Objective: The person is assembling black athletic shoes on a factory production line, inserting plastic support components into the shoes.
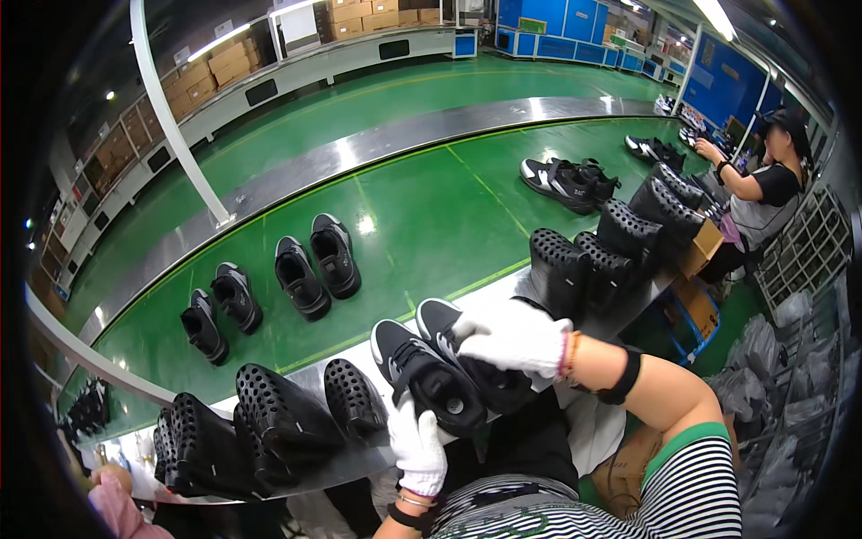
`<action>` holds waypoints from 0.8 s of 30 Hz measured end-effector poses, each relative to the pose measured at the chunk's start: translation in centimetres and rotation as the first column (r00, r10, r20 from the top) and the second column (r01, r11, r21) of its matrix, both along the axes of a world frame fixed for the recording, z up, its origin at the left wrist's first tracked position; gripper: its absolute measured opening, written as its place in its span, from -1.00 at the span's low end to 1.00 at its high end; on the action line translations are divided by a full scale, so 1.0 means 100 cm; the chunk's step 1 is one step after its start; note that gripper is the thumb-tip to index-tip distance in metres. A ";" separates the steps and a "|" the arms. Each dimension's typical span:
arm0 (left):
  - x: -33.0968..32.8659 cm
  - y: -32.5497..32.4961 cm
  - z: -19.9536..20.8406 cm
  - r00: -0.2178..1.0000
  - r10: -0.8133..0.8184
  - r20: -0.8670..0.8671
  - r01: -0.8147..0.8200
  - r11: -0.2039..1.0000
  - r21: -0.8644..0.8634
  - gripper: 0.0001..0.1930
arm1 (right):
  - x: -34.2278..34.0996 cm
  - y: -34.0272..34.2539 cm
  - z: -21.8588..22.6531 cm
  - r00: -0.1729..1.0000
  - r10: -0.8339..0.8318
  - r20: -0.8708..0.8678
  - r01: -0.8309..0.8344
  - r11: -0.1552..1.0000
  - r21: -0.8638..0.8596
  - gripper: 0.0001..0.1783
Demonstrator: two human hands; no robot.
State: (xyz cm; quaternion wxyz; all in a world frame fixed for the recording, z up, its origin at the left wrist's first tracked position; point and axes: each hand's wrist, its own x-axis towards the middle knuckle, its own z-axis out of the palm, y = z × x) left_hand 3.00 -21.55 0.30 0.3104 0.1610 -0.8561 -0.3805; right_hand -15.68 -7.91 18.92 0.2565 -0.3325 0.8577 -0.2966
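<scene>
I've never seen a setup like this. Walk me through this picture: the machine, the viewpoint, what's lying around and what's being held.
There is no robot here: two human hands in white knitted gloves, left and right, do the work. A wide fisheye camera on the person's head looks down, so straight edges bend.

Both hands are at a pair of black-and-grey lace-up sneakers: the left touches one shoe, the right covers part of the other. How firm each grip is, I can't tell.

More dark sneakers sit on the glossy green surface beyond. Tall black pieces dotted with round holes stand along the near edge on both sides. At right, a co-worker is separate.
</scene>
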 end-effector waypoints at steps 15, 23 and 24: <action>-0.030 0.026 0.067 0.950 -0.300 0.089 0.306 0.833 -0.460 -0.60 | -0.016 0.123 -0.059 0.799 0.121 -0.589 -0.003 0.980 0.199 -0.70; -0.015 0.019 0.105 0.922 -0.387 0.029 0.370 0.855 -0.363 -0.52 | -0.008 0.136 -0.019 0.708 0.024 -0.706 -0.148 0.982 -0.114 -0.67; -0.013 0.018 0.110 0.922 -0.383 -0.047 0.363 0.902 -0.233 -0.46 | 0.001 0.129 -0.005 0.720 -0.003 -0.694 -0.174 0.967 -0.184 -0.61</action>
